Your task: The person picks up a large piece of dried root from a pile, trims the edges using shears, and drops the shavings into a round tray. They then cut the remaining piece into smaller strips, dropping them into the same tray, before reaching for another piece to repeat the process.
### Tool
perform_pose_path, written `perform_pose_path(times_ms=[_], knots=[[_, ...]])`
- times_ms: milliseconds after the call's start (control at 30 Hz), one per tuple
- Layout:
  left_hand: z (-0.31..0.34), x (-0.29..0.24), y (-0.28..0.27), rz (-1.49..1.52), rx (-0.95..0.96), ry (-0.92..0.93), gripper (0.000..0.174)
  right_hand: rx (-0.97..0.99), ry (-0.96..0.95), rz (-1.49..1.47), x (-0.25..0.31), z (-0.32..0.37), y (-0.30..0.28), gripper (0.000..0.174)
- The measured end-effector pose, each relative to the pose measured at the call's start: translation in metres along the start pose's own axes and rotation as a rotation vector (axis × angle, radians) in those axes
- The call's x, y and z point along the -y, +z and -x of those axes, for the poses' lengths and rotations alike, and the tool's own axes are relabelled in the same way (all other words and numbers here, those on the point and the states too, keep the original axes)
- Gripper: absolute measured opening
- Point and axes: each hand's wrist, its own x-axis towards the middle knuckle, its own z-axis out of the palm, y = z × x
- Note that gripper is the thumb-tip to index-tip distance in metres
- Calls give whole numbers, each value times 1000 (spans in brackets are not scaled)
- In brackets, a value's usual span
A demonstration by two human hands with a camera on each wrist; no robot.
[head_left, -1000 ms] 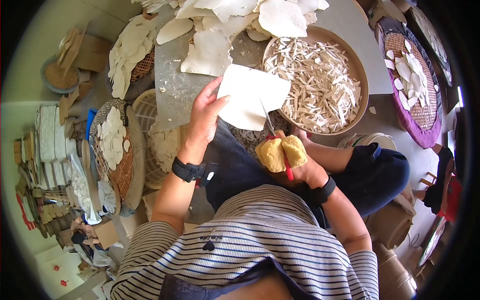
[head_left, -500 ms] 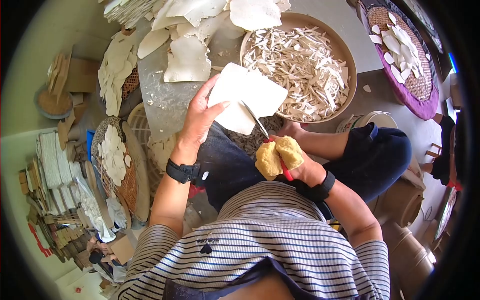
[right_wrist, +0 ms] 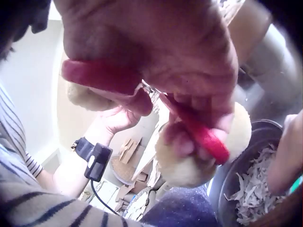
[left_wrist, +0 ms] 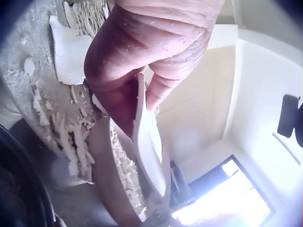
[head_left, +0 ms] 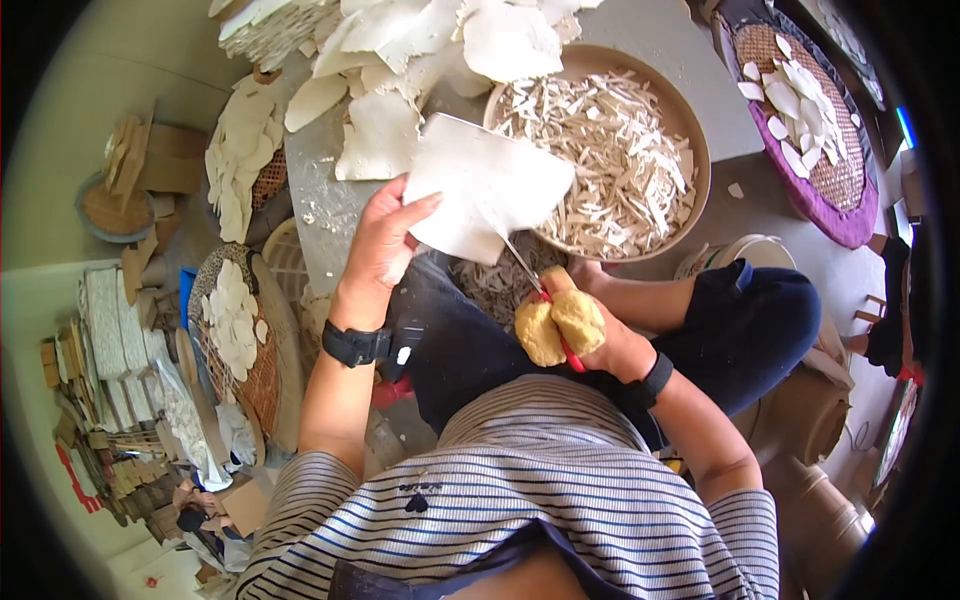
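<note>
The left hand (head_left: 385, 240) pinches a white sheet (head_left: 480, 185) by its edge, thumb on top. It holds the sheet above the knees, at the near edge of a grey slab (head_left: 320, 200). The right hand (head_left: 600, 345) is curled round scissors (head_left: 548, 305) with red handles padded in yellow. The blades meet the sheet's lower edge.

On the slab lie ragged white pieces (head_left: 385, 130) and a round basin (head_left: 705, 150) full of pale strips. Left of the slab, woven baskets (head_left: 260, 375) carry white ovals, and beyond them stacks (head_left: 105, 320) stand on the floor. A purple-rimmed tray (head_left: 850, 225) with more ovals sits at the right.
</note>
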Motion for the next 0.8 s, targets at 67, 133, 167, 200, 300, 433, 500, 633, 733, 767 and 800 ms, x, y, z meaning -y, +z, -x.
perform_pose_path(times_ms=[67,133,167,200,300,433,500,633,733,767,800], knots=[[-5,-15,-8,106,9,117,22,38,-52,41,-7,2,-2,30],[-12,-13,-12,6,12,288,16,49,-61,-59,3,-1,0,33],[-14,-11,-12,-42,13,368,16,79,-33,-128,8,-3,-1,39],[-15,-8,-8,-120,-11,427,23,107,-1,-198,15,-6,-3,46],[-19,6,-14,-423,-9,586,28,186,79,-318,14,-10,0,44],[-15,16,-6,-577,38,595,27,233,173,-548,-3,-4,1,36],[-15,24,-3,-545,96,546,26,161,-5,-373,1,-7,-1,33],[-19,41,2,-486,131,572,24,134,57,-704,-3,4,0,38],[-21,45,4,-469,145,548,23,149,81,-1452,-18,10,16,38],[-22,47,5,-463,149,522,23,154,92,-1840,-26,11,22,37],[-23,49,4,-460,150,499,23,-11,338,-1908,-8,12,17,17]])
